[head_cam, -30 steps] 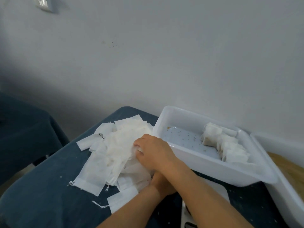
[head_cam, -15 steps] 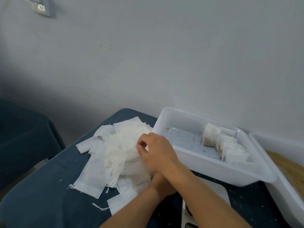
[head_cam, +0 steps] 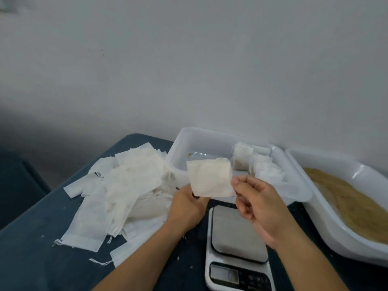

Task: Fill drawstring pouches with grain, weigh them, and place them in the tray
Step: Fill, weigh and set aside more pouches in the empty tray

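Item, one empty pouch (head_cam: 210,178): lifted a moment ago off the heap of pouches (head_cam: 123,185), now pinched between my left hand (head_cam: 186,206) and right hand (head_cam: 258,206) above the scale (head_cam: 237,234), before the tray (head_cam: 298,192), ready for filling.

Plain pale grey wall (head_cam: 189,70) fills upper two-thirds of frame; a few small dark specks on it, upper left. Counter (head_cam: 31,259) covered in dark blue cloth, lower left, dotted with pale crumbs. Second dark blue surface (head_cam: 14,181) at far left edge, separated from the counter.
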The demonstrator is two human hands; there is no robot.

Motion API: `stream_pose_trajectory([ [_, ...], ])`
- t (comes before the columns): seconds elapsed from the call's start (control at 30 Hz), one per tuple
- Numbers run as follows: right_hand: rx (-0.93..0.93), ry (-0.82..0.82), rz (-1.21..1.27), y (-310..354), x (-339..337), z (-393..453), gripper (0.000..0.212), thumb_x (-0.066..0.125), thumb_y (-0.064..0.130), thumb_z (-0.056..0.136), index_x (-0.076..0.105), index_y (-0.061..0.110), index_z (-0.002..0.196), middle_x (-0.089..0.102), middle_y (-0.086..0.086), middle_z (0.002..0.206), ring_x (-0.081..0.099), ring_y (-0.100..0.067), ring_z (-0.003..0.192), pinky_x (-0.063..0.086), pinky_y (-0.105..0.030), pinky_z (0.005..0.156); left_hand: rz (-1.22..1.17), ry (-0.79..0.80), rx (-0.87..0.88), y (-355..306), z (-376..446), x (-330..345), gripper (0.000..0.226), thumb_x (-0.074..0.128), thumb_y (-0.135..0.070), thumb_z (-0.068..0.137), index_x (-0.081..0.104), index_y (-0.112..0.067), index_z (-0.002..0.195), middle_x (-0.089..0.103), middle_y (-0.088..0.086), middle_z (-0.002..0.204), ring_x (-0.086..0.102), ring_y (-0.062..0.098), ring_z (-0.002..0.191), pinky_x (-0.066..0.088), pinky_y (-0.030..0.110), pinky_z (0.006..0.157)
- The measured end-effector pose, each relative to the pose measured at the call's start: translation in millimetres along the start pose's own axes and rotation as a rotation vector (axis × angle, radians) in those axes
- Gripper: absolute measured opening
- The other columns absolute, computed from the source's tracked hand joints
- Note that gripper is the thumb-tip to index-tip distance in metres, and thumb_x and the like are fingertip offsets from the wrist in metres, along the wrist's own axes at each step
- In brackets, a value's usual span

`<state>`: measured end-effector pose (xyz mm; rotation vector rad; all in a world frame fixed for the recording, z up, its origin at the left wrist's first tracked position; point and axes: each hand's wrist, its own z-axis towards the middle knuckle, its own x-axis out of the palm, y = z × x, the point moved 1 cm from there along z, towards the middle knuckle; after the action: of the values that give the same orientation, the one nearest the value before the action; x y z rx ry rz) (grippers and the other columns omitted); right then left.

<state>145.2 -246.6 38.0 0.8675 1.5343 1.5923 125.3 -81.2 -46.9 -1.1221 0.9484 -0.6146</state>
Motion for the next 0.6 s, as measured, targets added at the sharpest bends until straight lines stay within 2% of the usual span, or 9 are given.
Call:
stream_pose_trajectory([
  [0.07,0.075,-0.027,0.083,-9.4,-20.0,-5.4,0.031,0.062,0.015,0.099,0.077,0.024,0.073,0.054,0.003,0.063,0.042,-0.009,0.048,0.029,-0.02,0.042,-0.038,-0.072,-0.019,4.7,3.1,-2.5,0.022,0.06,-0.026,0.095,0.066,-0.02,0.076,0.068,-0.003,0.067,0.063,0.016,0.066,0.047,0.029,0.062],
  [0.13,0.129,-0.047,0.112,-18.4,-35.2,-10.1,0.029,0.059,0.013,0.1,0.08,0.019,0.08,0.062,-0.001,0.068,0.042,-0.008,0.048,0.03,-0.018,0.041,-0.094,-0.216,-0.003,-1.1,0.7,-3.7,0.034,0.055,-0.036,0.1,0.063,-0.021,0.07,0.066,-0.007,0.064,0.061,0.009,0.062,0.048,0.029,0.061],
  [0.23,0.138,-0.085,0.014,-26.0,-46.7,-14.8,0.024,0.062,0.018,0.099,0.078,0.016,0.081,0.069,-0.005,0.074,0.045,-0.009,0.048,0.033,-0.018,0.042,-0.098,-0.384,0.252,-14.0,-12.5,-9.3,0.036,0.048,-0.046,0.099,0.058,-0.026,0.071,0.057,-0.012,0.063,0.054,0.004,0.062,0.039,0.017,0.059],
  [0.3,0.115,-0.115,-0.098,-27.3,-49.7,-16.8,0.025,0.064,0.02,0.098,0.074,0.02,0.074,0.072,-0.005,0.076,0.046,-0.009,0.048,0.034,-0.018,0.042,-0.058,-0.295,0.541,-23.6,-22.5,-12.8,0.019,0.057,-0.045,0.093,0.059,-0.026,0.091,0.059,-0.016,0.081,0.057,0.005,0.077,0.042,0.013,0.069],
  [0.33,0.096,-0.118,-0.133,-27.2,-50.3,-17.6,0.027,0.064,0.02,0.098,0.072,0.023,0.072,0.073,-0.004,0.076,0.047,-0.01,0.048,0.035,-0.017,0.043,-0.004,-0.203,0.667,-28.8,-27.4,-10.7,0.027,0.065,-0.044,0.089,0.06,-0.025,0.108,0.06,-0.016,0.101,0.06,0.006,0.095,0.044,0.014,0.082],
  [0.4,0.052,-0.094,-0.166,-25.4,-50.0,-19.9,0.028,0.064,0.02,0.098,0.07,0.025,0.071,0.072,-0.003,0.075,0.048,-0.011,0.048,0.036,-0.017,0.044,0.136,0.016,0.807,-31.1,-33.8,-0.7,0.07,0.078,-0.045,0.082,0.049,-0.019,0.141,0.052,-0.005,0.141,0.05,0.014,0.134,0.039,0.021,0.109],
  [0.43,0.032,-0.078,-0.17,-24.3,-49.6,-21.2,0.027,0.064,0.019,0.098,0.069,0.025,0.072,0.071,-0.003,0.074,0.048,-0.011,0.048,0.036,-0.016,0.045,0.194,0.104,0.825,-32.0,-36.0,5.4,0.085,0.081,-0.045,0.08,0.04,-0.021,0.151,0.043,-0.003,0.152,0.041,0.016,0.144,0.035,0.025,0.116],
  [0.53,-0.004,-0.037,-0.152,-22.2,-46.6,-24.5,0.026,0.063,0.015,0.097,0.068,0.022,0.072,0.066,-0.001,0.07,0.044,-0.009,0.048,0.037,-0.016,0.046,0.234,0.255,0.75,-34.6,-40.5,20.3,0.103,0.082,-0.039,0.077,0.019,-0.042,0.158,0.035,-0.013,0.158,0.035,0.009,0.147,0.035,0.033,0.12],
  [0.6,-0.001,-0.014,-0.154,-22.0,-43.0,-25.7,0.027,0.063,0.012,0.096,0.068,0.021,0.071,0.062,0.0,0.066,0.042,-0.006,0.047,0.036,-0.016,0.046,0.208,0.216,0.715,-33.7,-39.8,22.1,0.1,0.081,-0.035,0.079,0.019,-0.044,0.156,0.039,-0.019,0.152,0.04,0.005,0.142,0.035,0.025,0.117],
])
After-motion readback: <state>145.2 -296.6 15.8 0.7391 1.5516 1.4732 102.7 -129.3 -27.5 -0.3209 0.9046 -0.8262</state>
